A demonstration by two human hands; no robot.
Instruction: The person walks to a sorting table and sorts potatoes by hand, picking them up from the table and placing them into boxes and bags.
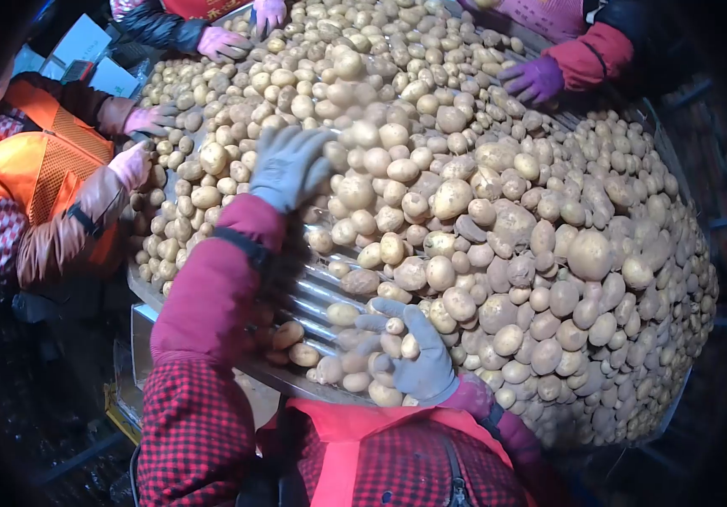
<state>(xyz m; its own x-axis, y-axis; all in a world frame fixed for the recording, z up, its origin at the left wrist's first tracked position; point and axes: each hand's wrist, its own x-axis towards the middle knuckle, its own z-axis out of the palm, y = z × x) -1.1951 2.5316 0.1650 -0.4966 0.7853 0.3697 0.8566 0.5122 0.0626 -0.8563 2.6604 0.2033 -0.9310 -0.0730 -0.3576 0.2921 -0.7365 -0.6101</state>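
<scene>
A large heap of potatoes (pixel 507 211) covers a table with a ribbed metal surface (pixel 323 291). My left hand (pixel 287 167), in a grey glove, reaches out over the potatoes left of centre, palm down with its fingers spread. Near the table's front edge, my right hand (pixel 421 359), also grey-gloved, is turned partly palm up. Its fingers curl around a few small potatoes (pixel 395 338). Blurred potatoes lie just left of that hand.
At the left, a co-worker in an orange vest (pixel 42 165) has pink-gloved hands on the potatoes. Other co-workers' gloved hands (pixel 224 44) (pixel 534 80) are at the far side. White boxes (pixel 80 42) stand at the upper left.
</scene>
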